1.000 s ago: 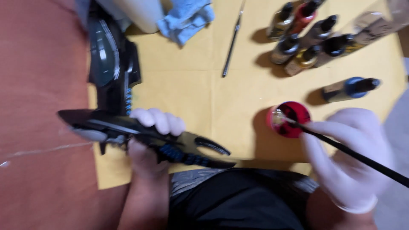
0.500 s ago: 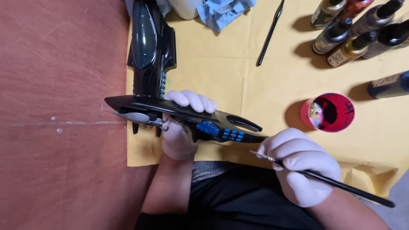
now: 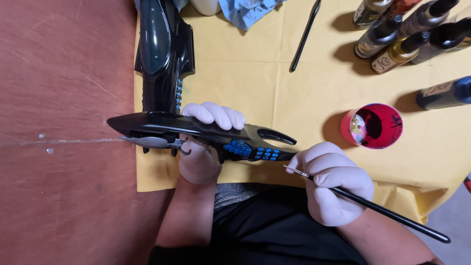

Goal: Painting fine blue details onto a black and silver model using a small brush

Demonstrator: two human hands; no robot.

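Biggest thing first: the reddish-brown desk (image 3: 64, 73), with a yellow paper sheet (image 3: 274, 98) spread over its right part. On that sheet, top left, lies a glossy black streamlined model hull with a dark canopy (image 3: 159, 49). Crossing just below it is the long black pointed model part with blue-painted ribs (image 3: 196, 128), held off the sheet. The white-gloved left hand (image 3: 203, 142) has it in a closed grip, fingers curled over the top edge and palm underneath. The white-gloved right hand (image 3: 336, 189) is pinched shut on a thin black-handled paintbrush (image 3: 373, 207), bristle tip right beside the blue ribs near the part's tail (touching or a hair apart, I can't tell).

Smaller things now: a crumpled pale blue cloth (image 3: 245, 10) at the top edge, a cluster of dark dropper paint bottles (image 3: 407, 34) top right, and a red round pot with dark paint inside (image 3: 376, 126) just beyond the right hand. A second slim black brush (image 3: 305, 35) lies loose on the sheet.

This looks like detail painting on the ribs. The next stroke would call for a steady left hold and only the lightest tip contact, kept inside each small rib.
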